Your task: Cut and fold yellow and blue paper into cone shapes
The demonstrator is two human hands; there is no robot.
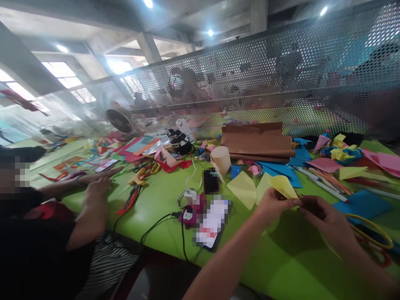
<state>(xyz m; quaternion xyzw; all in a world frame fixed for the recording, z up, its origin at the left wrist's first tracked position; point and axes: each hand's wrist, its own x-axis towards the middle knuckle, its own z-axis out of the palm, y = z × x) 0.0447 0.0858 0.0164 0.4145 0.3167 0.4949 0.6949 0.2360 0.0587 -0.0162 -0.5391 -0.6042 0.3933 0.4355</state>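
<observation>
So both hands are up over the near edge of the green table (150, 200), working a piece of yellow paper (283, 186). The left hand (271, 204) has it pinched between thumb and fingertips at the lower edge, and the right hand (325, 218) is curled in close at the paper's right corner, fingers bent in. It's blurry there, so I can't tell for sure whether it's actually gripping the paper or just touching it.

As for progress, I'd say it's early to mid folding. The sheet already looks creased into a pointed, roughly triangular shape with one flap lifted, so at least a fold or two is done, but it's nowhere near a finished figure. Two more yellow folded pieces (243, 189) lie flat on the table just behind the hands, looking like similar wedges.

The paper itself is thin, bright yellow, a bit translucent where light hits it, and held off the table.

Other stuff: a phone (211, 181) and a roll of tape (221, 159) further back, brown paper stack (258, 143), blue sheets (281, 171), yellow-handled scissors (371, 231) right beside the right wrist. Another person's hand (96, 185) rests flat on the table to the left, well apart
</observation>
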